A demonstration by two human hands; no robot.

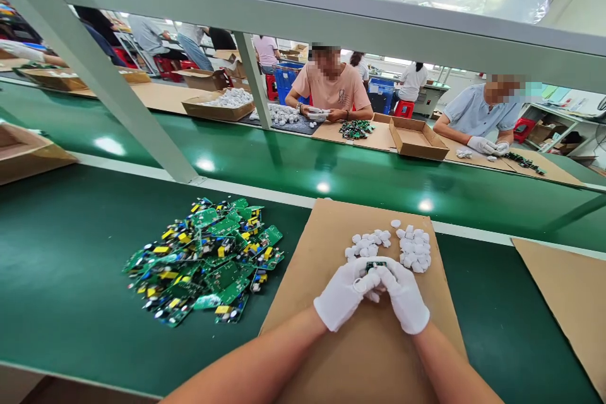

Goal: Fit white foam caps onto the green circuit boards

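My left hand (344,290) and my right hand (401,293), both in white gloves, meet above a cardboard sheet (369,360). Between their fingertips they grip a small green circuit board (375,265), partly covered by the gloves. Something small and white is under the thumbs, too hidden to name. Just beyond the hands lie two groups of small white rounded pieces, one on the left (367,243) and a denser one on the right (415,249). Off to the left, a heap of green circuit boards (208,259) with yellow, blue and black components rests on the green tabletop.
A pale metal frame post (127,76) and crossbar (303,3) stand over the bench's far side. Beyond runs a shiny green surface (293,167). Two co-workers sit opposite, beside an open cardboard box (419,139). Another cardboard sheet (568,290) lies at right.
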